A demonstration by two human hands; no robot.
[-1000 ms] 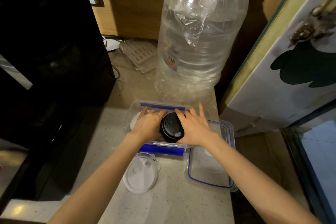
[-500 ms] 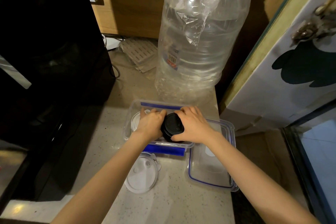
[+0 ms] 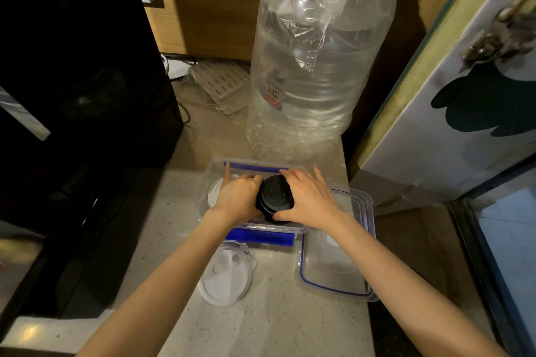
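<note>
Both our forearms stretch forward over the counter (image 3: 275,327). Our left hand (image 3: 237,197) curls against the left side of the black jar (image 3: 274,197), and our right hand (image 3: 307,200) clamps round its right side, thumb nearest us. The jar stands between them, inside the clear container (image 3: 205,191).

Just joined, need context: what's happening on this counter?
A person grips a black round plastic lid from both sides, left hand and right hand, inside a clear rectangular plastic container with blue clips. What is under it is hidden. The container's clear blue-rimmed cover lies to its right on the speckled counter; a white round plastic lid lies in front. A large clear water bottle stands behind.
</note>
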